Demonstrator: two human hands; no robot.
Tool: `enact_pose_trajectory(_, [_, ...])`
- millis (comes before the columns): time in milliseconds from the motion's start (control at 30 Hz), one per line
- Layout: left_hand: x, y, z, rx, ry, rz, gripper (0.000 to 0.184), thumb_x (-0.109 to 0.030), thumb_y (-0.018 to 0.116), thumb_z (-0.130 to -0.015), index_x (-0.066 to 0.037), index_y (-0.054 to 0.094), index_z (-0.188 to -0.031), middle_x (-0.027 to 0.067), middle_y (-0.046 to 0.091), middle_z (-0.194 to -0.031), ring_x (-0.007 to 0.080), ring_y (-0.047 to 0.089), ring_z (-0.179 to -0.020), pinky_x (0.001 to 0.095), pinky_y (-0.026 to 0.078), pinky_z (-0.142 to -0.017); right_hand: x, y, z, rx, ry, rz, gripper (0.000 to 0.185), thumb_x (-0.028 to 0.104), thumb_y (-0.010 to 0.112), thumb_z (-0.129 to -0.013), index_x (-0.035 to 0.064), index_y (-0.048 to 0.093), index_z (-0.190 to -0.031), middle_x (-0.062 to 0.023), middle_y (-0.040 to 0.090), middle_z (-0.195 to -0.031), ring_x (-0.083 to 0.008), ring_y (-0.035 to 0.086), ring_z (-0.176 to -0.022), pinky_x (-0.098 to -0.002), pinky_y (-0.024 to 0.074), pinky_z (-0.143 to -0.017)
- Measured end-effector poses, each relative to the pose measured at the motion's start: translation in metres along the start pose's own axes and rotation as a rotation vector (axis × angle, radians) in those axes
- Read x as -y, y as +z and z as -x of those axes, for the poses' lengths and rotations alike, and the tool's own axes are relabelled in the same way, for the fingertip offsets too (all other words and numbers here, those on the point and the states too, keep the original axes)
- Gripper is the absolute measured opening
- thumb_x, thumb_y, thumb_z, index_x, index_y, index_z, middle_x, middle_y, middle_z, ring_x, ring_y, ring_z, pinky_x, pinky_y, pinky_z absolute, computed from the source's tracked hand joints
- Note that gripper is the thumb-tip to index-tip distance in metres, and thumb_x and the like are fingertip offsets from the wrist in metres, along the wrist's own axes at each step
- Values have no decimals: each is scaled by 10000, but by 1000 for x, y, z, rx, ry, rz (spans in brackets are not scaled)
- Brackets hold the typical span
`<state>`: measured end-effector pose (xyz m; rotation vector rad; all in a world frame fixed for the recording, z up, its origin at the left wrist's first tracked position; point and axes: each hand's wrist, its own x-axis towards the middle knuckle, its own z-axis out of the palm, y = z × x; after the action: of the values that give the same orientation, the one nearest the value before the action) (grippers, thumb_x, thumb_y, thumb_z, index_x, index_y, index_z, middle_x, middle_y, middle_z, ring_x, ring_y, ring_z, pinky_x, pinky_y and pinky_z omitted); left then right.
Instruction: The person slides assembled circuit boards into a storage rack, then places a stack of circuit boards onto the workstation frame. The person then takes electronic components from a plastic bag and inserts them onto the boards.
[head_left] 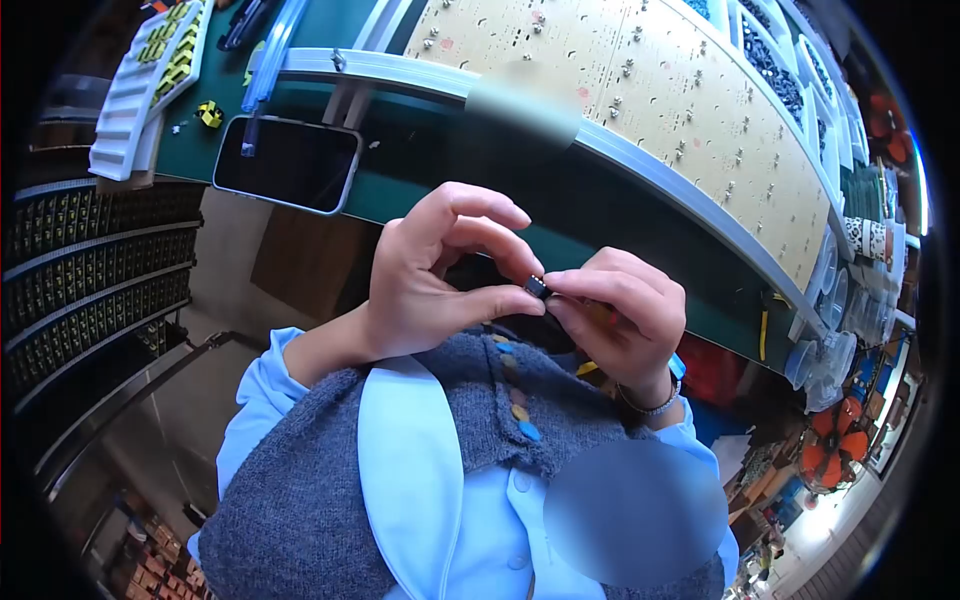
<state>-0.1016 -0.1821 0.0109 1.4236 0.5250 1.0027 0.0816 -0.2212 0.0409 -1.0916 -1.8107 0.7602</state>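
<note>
A tiny black block-shaped component with metal pins (538, 287) is pinched in front of my chest, at the near edge of the green bench. My left hand (425, 275) grips it between thumb and index finger, the other fingers curled. On its other side, the thumb and index finger of my right hand (630, 305) also press on it. The fingertips hide part of the component, so its exact kind does not show.
Beyond my hands, a metal rail (660, 180) borders tan circuit boards (640, 90) carrying small parts. At left lie a phone (288, 165), clear tubes (270, 60) and a white tray (120, 125) with yellow-black parts. Component bins (770, 70) stand far right; racks (100, 240) stand left.
</note>
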Motion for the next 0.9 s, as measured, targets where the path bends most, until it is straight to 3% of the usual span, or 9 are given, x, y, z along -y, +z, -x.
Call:
enact_pose_trajectory(100, [5, -3, -4, -20, 132, -192, 568, 17, 750, -597, 5, 399, -1043, 123, 578, -800, 164, 600, -760, 259, 500, -691, -10, 4, -3, -17, 20, -24, 196, -20, 677, -629, 20, 638, -816, -76, 587, -639, -160, 550, -528, -246, 417, -462])
enact_pose_trajectory(267, [9, -12, -7, -53, 175, -336, 581, 34, 742, -599, 1, 388, -1059, 131, 577, -791, 167, 601, -731, 270, 509, -641, -23, 10, -11, -25, 56, -38, 191, -17, 677, -628, 20, 640, -812, -72, 590, -636, -159, 550, -526, -245, 419, -462])
enact_pose_trajectory(600, [21, -34, -5, -76, 275, -415, 611, 34, 742, -603, -31, 380, -1091, 112, 586, -751, 169, 587, -681, 267, 497, -590, -33, 26, -29, 34, 139, 13, 169, -14, 668, -633, 29, 635, -793, -72, 587, -631, -162, 556, -537, -244, 421, -473])
enact_pose_trajectory(700, [22, -37, 1, -194, 211, -467, 494, 10, 749, -595, -36, 479, -1006, 87, 587, -748, 176, 585, -677, 266, 484, -585, -38, 34, -34, 67, 156, 76, 158, 4, 663, -643, 35, 622, -792, -74, 583, -640, -182, 562, -553, -259, 431, -493])
enact_pose_trajectory(800, [36, -48, 10, -131, 264, -817, 318, -28, 747, -580, -46, 584, -852, 56, 594, -754, 181, 580, -679, 276, 451, -607, -45, 46, -38, 112, 142, 187, 155, 45, 662, -650, 45, 598, -792, -72, 580, -660, -212, 565, -584, -289, 445, -530])
enact_pose_trajectory(900, [50, -46, 22, -191, 219, -976, 211, -59, 731, -570, -53, 628, -753, 37, 604, -772, 185, 576, -706, 290, 415, -635, -52, 59, -48, 83, 107, 308, 146, 61, 660, -655, 53, 600, -788, -65, 582, -668, -209, 561, -586, -292, 442, -524])
